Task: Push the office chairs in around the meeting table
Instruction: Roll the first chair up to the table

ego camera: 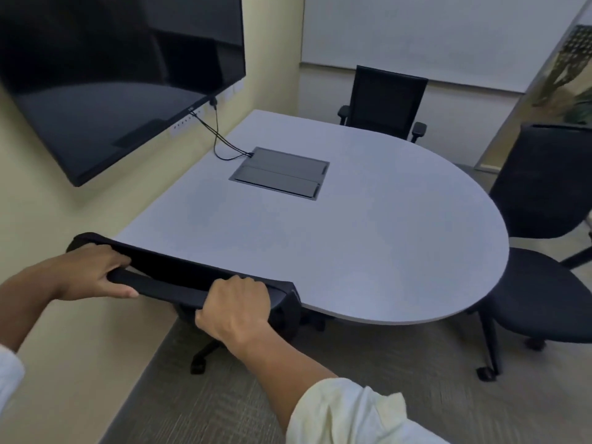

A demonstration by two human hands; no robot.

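A grey meeting table (368, 238) with a rounded end fills the middle of the view. Right below me is the black backrest of the near office chair (166, 277), pressed against the table's near edge, its seat hidden under the top. My left hand (96, 274) grips the backrest's top edge on the left. My right hand (237, 306) grips it on the right. A second black chair (544, 290) stands off the rounded end at the right, turned partly away with its seat outside the table. A third chair (386, 104) sits at the far side, close to the table.
A large dark screen (105, 75) hangs on the wall at left, with cables (221, 139) running to a grey cable box (282, 173) set in the tabletop. The wall runs close along my left. A whiteboard covers the far wall. Grey carpet lies underfoot.
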